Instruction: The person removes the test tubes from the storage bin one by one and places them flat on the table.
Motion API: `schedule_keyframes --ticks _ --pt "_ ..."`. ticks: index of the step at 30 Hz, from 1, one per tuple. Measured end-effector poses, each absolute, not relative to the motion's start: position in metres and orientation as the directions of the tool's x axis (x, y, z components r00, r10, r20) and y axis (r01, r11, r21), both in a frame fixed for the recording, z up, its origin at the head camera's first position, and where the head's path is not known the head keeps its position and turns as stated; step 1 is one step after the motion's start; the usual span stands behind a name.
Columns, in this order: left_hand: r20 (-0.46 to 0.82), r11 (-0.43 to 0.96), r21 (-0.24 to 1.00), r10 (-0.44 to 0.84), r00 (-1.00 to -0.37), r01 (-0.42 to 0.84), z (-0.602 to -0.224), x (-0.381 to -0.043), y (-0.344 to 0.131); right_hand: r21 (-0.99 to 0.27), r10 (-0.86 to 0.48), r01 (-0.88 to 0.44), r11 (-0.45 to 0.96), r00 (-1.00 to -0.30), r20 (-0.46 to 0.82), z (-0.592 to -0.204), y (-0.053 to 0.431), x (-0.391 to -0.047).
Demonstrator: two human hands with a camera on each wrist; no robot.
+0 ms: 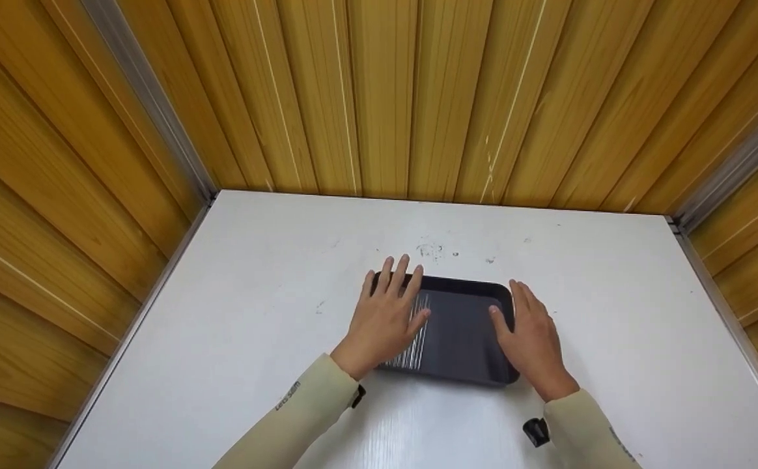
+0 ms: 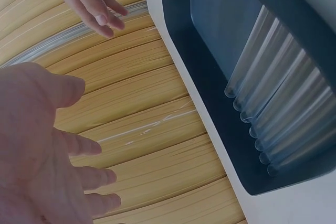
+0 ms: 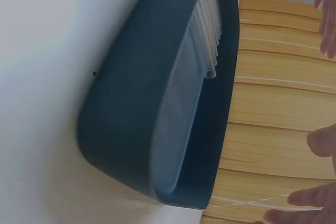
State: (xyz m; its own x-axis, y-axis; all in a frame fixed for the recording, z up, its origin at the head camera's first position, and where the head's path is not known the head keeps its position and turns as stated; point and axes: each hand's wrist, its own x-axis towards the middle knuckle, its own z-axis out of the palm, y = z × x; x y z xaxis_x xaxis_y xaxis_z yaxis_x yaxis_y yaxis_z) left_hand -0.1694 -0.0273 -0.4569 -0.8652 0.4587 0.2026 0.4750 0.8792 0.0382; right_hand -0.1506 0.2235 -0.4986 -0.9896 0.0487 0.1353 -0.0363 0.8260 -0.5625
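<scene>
A dark blue-grey rectangular tray (image 1: 463, 335) with rounded corners and raised walls sits open side up on the white table (image 1: 620, 293), its long sides running nearly parallel to the table's far edge. Inside it, toward the left end, lies a row of seven clear, slender tubes (image 2: 279, 92), side by side and close together, parallel to the short walls. Their rounded ends point to the far long wall, slightly staggered. The tray's smooth floor shows to their right.

Tray (image 1: 463, 335) on table (image 1: 223, 312) — tubes (image 1: 413, 355) inside (left end).
</scene>
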Motion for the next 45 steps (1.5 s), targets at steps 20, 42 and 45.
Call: schedule_keyframes --ticks 20,42,45 --pt "0.204 0.869 0.049 0.474 -0.856 0.493 -0.472 -0.166 -0.026 -0.601 0.111 0.076 0.795 -0.994 0.022 -0.525 0.229 -0.146" --pt "0.204 0.871 0.079 0.462 -0.863 0.485 -0.491 -0.162 -0.015 -0.576 0.158 0.118 0.809 -0.987 0.020 -0.545 0.231 -0.144" --pt "0.214 0.871 0.088 0.458 -0.863 0.484 -0.494 -0.161 -0.014 -0.578 0.161 0.117 0.807 -0.987 0.025 -0.547 0.230 -0.144"
